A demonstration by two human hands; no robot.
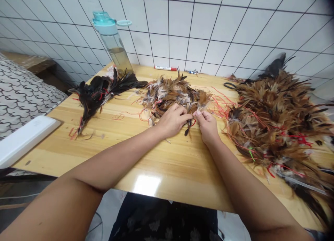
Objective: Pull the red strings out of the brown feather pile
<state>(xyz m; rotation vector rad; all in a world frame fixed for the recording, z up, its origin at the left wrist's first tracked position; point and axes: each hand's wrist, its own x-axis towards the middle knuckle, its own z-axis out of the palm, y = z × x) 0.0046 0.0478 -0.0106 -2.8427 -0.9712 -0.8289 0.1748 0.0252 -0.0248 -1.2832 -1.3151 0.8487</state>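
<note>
In the middle of the table, my left hand [172, 121] is closed, thumb and fingers pinched together. A small dark feather [187, 130] pokes out below its fingertips. Close beside it, my right hand [206, 125] pinches a red thread [193, 122] that curves down between the two hands. The exact grip of the fingertips is partly hidden. Just behind both hands lies a pile of brown and dark feathers [167, 91] with whitish fluff. Loose red threads [220, 107] spread out to the right of this pile.
A large heap of brown feathers [281, 109] covers the table's right side. Black feathers [91, 95] lie at left, near a bottle with a turquoise lid [114, 42]. A red-and-white marker [165, 68] rests by the tiled wall. A white oblong object [28, 138] sits at the left edge.
</note>
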